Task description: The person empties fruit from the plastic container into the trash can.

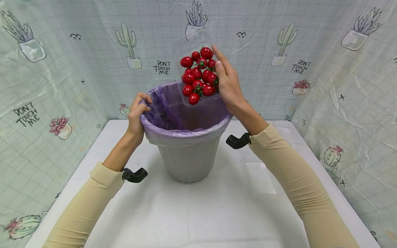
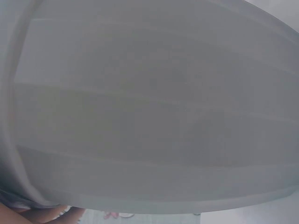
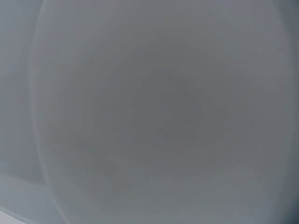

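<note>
A grey bin (image 1: 189,162) with a purple liner bag (image 1: 186,133) folded over its rim stands on the table. My left hand (image 1: 138,112) grips the left side of this rim, fingers curled over the bag. My right hand (image 1: 228,82) holds a clear plastic box (image 1: 186,100) by its right side. Inside lie several cherry tomatoes (image 1: 197,74), some with green stems. The box is tilted over the back of the bin's mouth. Bin wall (image 2: 154,112) fills most of the left wrist view, with some fingers (image 2: 46,214) at the lower left. Grey bin surface (image 3: 163,112) fills the right wrist view.
A clear plastic lid (image 1: 260,178) lies flat on the white table (image 1: 186,213) to the right of the bin. Another clear plastic piece (image 1: 288,133) lies further back on the right. Patterned curtains (image 1: 96,62) enclose the table at the back and sides.
</note>
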`<action>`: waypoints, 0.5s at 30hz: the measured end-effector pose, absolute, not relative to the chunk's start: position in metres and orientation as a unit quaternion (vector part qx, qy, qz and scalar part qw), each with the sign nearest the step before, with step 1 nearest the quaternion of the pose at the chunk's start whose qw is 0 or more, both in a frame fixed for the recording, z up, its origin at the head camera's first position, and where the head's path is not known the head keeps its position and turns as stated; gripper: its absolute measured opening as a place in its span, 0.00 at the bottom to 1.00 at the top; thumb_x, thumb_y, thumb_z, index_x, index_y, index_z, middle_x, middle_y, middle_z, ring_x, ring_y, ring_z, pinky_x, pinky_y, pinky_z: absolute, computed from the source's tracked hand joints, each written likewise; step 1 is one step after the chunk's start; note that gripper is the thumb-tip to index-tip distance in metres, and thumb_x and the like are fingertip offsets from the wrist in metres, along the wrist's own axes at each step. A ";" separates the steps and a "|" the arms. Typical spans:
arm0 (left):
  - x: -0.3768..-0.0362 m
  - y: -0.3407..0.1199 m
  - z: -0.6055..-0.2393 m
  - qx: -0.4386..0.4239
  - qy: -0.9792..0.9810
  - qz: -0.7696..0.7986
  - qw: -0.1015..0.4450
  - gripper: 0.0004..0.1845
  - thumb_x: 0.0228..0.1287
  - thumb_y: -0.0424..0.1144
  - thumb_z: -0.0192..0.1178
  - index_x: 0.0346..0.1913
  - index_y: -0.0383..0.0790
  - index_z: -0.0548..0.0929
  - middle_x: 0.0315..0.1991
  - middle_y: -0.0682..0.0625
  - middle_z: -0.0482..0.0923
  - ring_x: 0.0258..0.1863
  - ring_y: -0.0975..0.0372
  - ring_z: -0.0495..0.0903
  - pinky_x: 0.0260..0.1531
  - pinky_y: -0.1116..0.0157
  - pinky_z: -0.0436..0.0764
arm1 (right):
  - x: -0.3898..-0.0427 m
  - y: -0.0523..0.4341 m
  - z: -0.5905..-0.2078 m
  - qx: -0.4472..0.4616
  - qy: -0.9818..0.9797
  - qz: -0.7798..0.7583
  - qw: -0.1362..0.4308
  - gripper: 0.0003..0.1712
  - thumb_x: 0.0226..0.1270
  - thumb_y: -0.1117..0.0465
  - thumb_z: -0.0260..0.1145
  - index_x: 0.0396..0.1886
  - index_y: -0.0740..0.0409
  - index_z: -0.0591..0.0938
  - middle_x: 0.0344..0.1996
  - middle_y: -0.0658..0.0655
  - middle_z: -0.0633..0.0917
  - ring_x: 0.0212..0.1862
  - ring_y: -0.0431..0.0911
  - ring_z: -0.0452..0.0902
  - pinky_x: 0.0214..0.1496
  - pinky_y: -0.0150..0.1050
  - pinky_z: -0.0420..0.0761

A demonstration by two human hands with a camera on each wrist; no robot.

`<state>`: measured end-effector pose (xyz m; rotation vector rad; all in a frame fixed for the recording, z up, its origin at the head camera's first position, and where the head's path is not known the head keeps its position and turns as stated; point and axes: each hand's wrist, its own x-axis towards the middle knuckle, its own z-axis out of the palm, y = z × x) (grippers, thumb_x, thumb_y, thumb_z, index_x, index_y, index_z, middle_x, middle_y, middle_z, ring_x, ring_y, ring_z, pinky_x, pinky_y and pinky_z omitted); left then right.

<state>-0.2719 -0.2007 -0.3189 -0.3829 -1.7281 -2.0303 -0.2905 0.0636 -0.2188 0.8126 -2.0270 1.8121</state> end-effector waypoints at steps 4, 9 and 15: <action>-0.273 -0.201 -0.319 -0.139 -0.625 -0.735 0.223 0.13 0.49 0.32 0.41 0.35 0.48 0.73 0.40 0.53 0.69 0.41 0.60 0.65 0.42 0.67 0.66 | -0.291 0.064 -0.219 0.287 -0.708 0.626 0.156 0.30 0.85 0.61 0.42 0.82 0.53 0.59 0.82 0.51 0.60 0.82 0.37 0.52 0.80 0.27 0.53; -0.273 -0.201 -0.320 -0.139 -0.626 -0.734 0.224 0.13 0.49 0.32 0.41 0.35 0.48 0.73 0.41 0.53 0.69 0.41 0.60 0.65 0.42 0.67 0.66 | -0.292 0.063 -0.219 0.288 -0.705 0.629 0.160 0.29 0.85 0.61 0.42 0.82 0.54 0.60 0.82 0.51 0.61 0.82 0.37 0.53 0.79 0.26 0.53; -0.273 -0.201 -0.320 -0.139 -0.627 -0.734 0.224 0.13 0.49 0.32 0.41 0.35 0.49 0.73 0.40 0.52 0.68 0.40 0.59 0.65 0.42 0.67 0.66 | -0.292 0.064 -0.219 0.287 -0.704 0.628 0.163 0.29 0.85 0.61 0.42 0.82 0.54 0.60 0.82 0.52 0.61 0.81 0.37 0.54 0.79 0.25 0.53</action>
